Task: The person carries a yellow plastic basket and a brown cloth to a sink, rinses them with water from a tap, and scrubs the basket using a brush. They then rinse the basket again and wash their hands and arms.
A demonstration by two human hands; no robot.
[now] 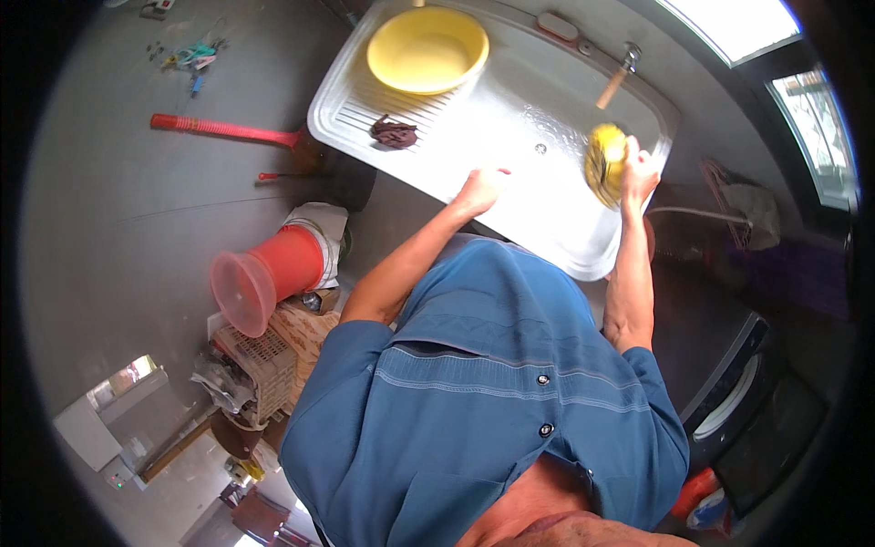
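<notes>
My right hand (640,176) grips a yellow item with dark streaks (607,164) at the right side of the white sink (506,130); blur hides its exact kind. Over the front part of the basin is my left hand (482,190), its fingers partly curled and washed out by glare; whether it holds anything cannot be told. On the ribbed drainboard a yellow plastic basin (428,51) stands at the back, with a crumpled dark brown cloth-like thing (395,132) nearer the front. A tap (630,58) with a tan piece on its spout juts from the wall above the basin.
A soap dish (557,27) is at the sink's back edge. A red-handled tool (222,128) hangs at the left. Below it are a red bucket (290,260) and a woven plastic basket (263,369). A dark front-loading machine (724,390) stands at the right.
</notes>
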